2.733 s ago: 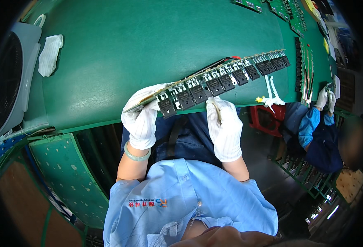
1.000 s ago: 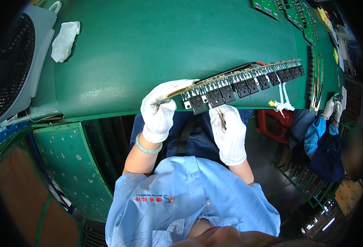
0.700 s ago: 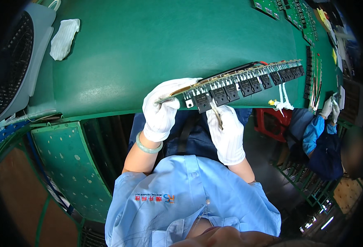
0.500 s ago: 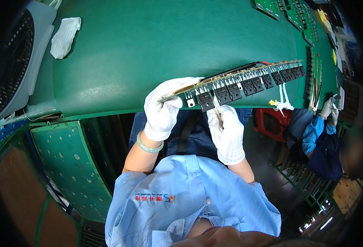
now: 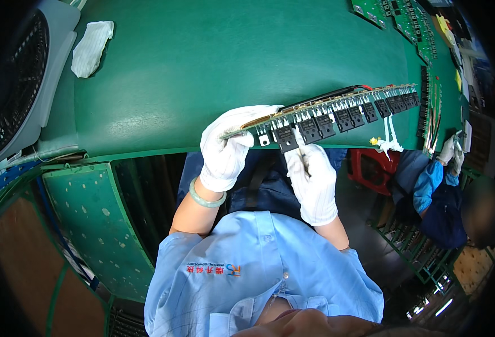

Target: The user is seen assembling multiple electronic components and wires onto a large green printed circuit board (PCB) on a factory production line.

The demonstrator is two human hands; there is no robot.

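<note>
One green desk fills the upper half of my view, and I place everything else from it. At its left end stands one grey fan, with one crumpled white cloth lying on the desk top just beside it. At the far right corner of the desk lie several green circuit boards; I cannot count them exactly. Beyond the right end of the desk one other person's gloved hands work, in blue sleeves. Over the near edge of the desk I hold one long narrow circuit board, tilted so that its right end rises away from me. It is green with a dark cable along its upper edge and a row of about a dozen black square components hanging from its lower edge; white wires dangle near its right end. My left hand, in a white glove, has its fingers clenched around the board's left end. My right hand, also gloved, sits just under the board, its fingers pinching a thin tool whose tip is up against the black components near the left end. One pale green bangle circles my left wrist.
</note>
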